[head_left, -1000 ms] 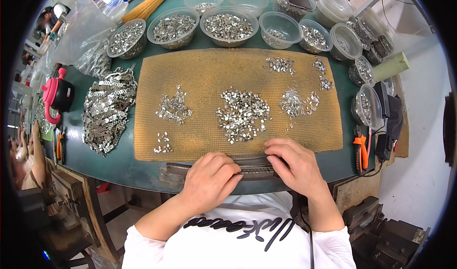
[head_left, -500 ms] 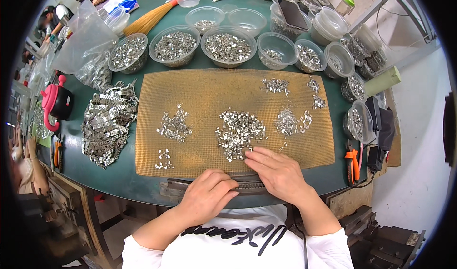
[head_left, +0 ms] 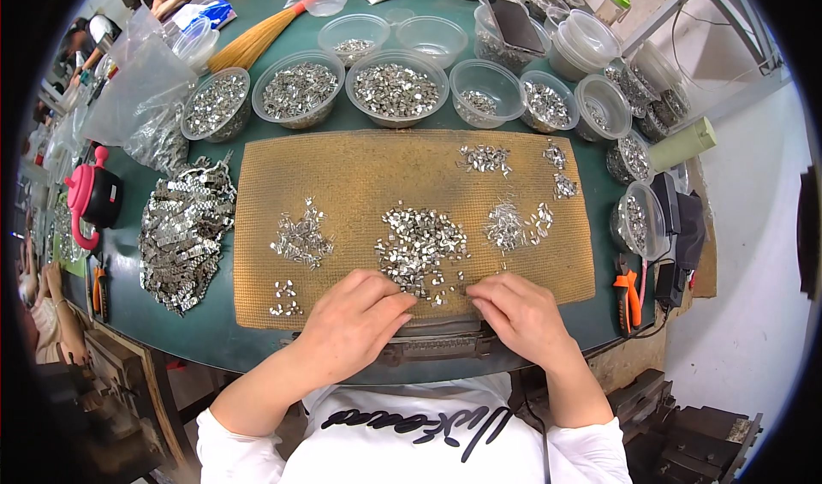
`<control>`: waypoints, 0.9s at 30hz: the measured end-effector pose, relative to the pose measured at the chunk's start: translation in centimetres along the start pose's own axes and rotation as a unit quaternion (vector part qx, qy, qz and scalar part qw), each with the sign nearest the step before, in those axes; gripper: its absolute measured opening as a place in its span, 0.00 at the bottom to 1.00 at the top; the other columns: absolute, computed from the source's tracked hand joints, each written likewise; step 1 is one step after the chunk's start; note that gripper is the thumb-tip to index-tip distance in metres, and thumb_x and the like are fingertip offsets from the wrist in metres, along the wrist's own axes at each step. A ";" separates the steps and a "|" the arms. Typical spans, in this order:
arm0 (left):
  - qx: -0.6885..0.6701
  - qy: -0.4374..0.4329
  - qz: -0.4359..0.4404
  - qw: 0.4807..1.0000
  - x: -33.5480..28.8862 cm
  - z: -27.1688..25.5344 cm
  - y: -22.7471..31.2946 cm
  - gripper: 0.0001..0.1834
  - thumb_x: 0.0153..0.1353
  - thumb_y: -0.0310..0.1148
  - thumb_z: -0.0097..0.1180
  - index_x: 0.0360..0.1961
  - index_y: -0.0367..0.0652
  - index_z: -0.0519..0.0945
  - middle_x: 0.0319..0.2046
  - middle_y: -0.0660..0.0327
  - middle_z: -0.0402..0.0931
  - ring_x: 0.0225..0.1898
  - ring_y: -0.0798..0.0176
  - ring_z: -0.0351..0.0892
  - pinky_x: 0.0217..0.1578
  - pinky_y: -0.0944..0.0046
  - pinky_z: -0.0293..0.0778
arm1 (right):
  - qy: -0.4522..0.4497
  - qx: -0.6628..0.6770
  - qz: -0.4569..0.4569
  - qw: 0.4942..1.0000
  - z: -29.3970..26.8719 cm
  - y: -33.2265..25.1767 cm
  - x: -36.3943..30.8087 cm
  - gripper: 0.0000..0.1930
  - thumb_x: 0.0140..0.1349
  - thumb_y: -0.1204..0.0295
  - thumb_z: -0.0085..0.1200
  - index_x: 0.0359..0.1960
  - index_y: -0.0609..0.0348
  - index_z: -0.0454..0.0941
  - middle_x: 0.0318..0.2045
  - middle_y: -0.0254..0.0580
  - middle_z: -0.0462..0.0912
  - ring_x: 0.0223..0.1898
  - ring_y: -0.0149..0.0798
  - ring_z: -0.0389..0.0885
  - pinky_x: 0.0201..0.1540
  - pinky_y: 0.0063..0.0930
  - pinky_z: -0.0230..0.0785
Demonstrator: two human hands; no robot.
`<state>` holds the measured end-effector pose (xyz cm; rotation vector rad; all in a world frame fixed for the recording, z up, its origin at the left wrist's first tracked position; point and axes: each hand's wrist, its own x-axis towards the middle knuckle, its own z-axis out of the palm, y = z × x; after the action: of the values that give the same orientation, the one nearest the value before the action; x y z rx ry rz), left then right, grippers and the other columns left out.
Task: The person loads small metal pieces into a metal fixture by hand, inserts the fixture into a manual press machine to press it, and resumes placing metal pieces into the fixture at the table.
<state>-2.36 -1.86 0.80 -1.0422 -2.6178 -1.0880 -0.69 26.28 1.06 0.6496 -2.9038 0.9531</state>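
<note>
Held left hand [head_left: 355, 317] curled and right hand [head_left: 518, 313] with fingertips bunched, beside the near edge of the metal pieces [head_left: 419, 244] — could not tell if gripping any. Heaped centrally on tan mat [head_left: 342, 171], beyond dark metal fixture [head_left: 437, 347] — probably for easy two-handed reach.

Open mat [head_left: 351, 197] separates left pile [head_left: 302, 237] and central pile [head_left: 419, 246]; bowls [head_left: 397, 122] block beyond.

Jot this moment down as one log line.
left hand: by near edge of central metal pile; right hand: right of pile's near end; brown mat: under pile; dark metal bar: off mat's near edge; grips: unclear
</note>
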 end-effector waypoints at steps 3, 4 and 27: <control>-0.002 -0.032 0.011 0.999 1.1 0.9 0.0 0.15 0.57 0.27 0.73 0.46 0.41 0.87 0.40 0.58 0.81 0.45 0.51 0.81 0.44 0.54 0.81 | 0.032 -0.049 -0.027 0.998 1.1 0.0 0.9 0.07 0.64 0.73 0.68 0.43 0.54 0.87 0.34 0.37 0.85 0.35 0.44 0.87 0.36 0.37 0.80; 0.009 -0.044 0.023 0.999 1.4 1.3 0.0 0.14 0.57 0.28 0.73 0.45 0.40 0.87 0.40 0.58 0.80 0.45 0.51 0.80 0.44 0.54 0.80 | 0.034 -0.067 -0.038 0.996 1.4 0.0 1.1 0.07 0.64 0.73 0.68 0.42 0.54 0.86 0.33 0.37 0.83 0.35 0.43 0.86 0.35 0.38 0.80; 0.093 -0.114 0.085 0.985 2.7 4.4 0.4 0.11 0.57 0.29 0.59 0.41 0.39 0.79 0.40 0.57 0.72 0.48 0.53 0.74 0.51 0.57 0.74 | -0.002 -0.058 -0.042 0.997 1.7 0.7 1.8 0.07 0.63 0.74 0.66 0.41 0.55 0.81 0.33 0.40 0.79 0.35 0.48 0.85 0.35 0.42 0.77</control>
<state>-3.51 2.79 -1.21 -1.3873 -2.6728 -0.7098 -2.43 25.10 -0.49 0.7602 -2.8818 0.7675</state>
